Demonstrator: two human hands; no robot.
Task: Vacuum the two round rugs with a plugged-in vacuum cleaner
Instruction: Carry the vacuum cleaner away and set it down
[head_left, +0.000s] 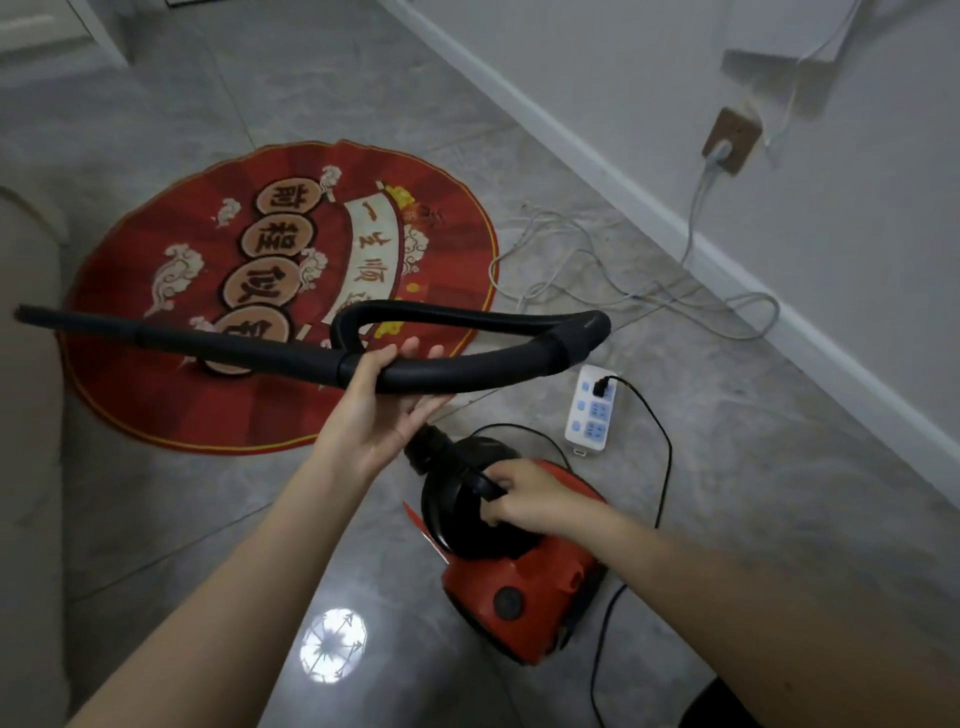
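Readying the vacuum cleaner (519, 561), left hand (371, 415) grips the wand (291, 358), right hand (524, 499) its handle; next, carry it to the rug (156, 374).

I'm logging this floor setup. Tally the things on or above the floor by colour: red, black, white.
Red: 2, the round rug and the vacuum cleaner body
Black: 2, the wand with its loop handle held by the left hand, and the power cord
White: 2, the power strip and its tangled cable
Total: 6
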